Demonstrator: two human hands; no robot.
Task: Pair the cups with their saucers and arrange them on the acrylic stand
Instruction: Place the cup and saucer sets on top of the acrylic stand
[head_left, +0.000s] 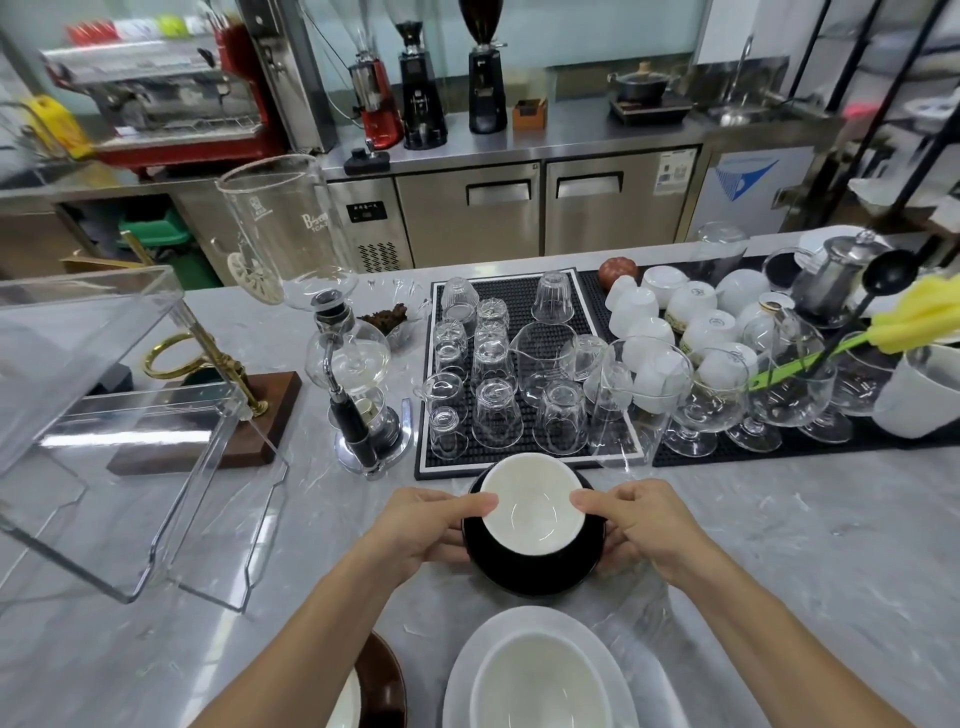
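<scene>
A black cup with a white inside (535, 504) sits on a black saucer (535, 574) at the middle of the marble counter. My left hand (426, 525) grips the pair on its left side, thumb on the cup's rim. My right hand (644, 519) grips it on the right side in the same way. A white cup (540, 680) rests on a white saucer (467, 670) at the near edge. A brown saucer (382, 680) with a cup on it (345, 706) shows partly at the bottom. The clear acrylic stand (156, 441) is at the left.
Behind the cup, a black mat (519, 291) holds several upturned glasses. To its right stand white cups (675, 312), stemmed glasses (717, 400) and a steel teapot (841, 275). A siphon brewer (358, 384) and a brass stand on a wooden base (218, 415) stand between the acrylic stand and the mat.
</scene>
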